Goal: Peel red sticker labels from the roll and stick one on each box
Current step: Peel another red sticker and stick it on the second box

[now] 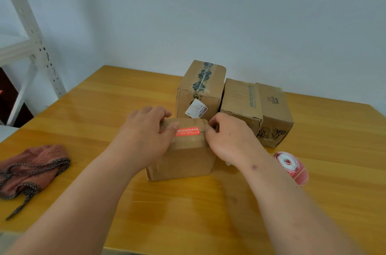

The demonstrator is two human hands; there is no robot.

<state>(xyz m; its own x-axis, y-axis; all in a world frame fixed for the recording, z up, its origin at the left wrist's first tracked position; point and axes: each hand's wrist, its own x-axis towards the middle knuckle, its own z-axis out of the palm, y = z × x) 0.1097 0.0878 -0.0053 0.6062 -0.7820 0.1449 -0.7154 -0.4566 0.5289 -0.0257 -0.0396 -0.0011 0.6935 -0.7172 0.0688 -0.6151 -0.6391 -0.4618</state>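
Note:
A small cardboard box [183,158] stands in front of me on the wooden table [104,108]. A red sticker label [187,132] lies flat on its top. My left hand [146,131] presses on the label's left end, with the thumb on the sticker and the fingers over the box's far edge. At the label's right end, the fingertips of my right hand [227,135] rest on the box top. The roll of red stickers [292,166] lies on the table to the right of my right wrist.
Behind the near box stand three more cardboard boxes: a tall one with dark printed tape [200,90], a middle one [240,102] and one printed BAHA [275,113]. A reddish cloth with a cord [31,173] lies at the left. A metal shelf frame [27,31] stands far left.

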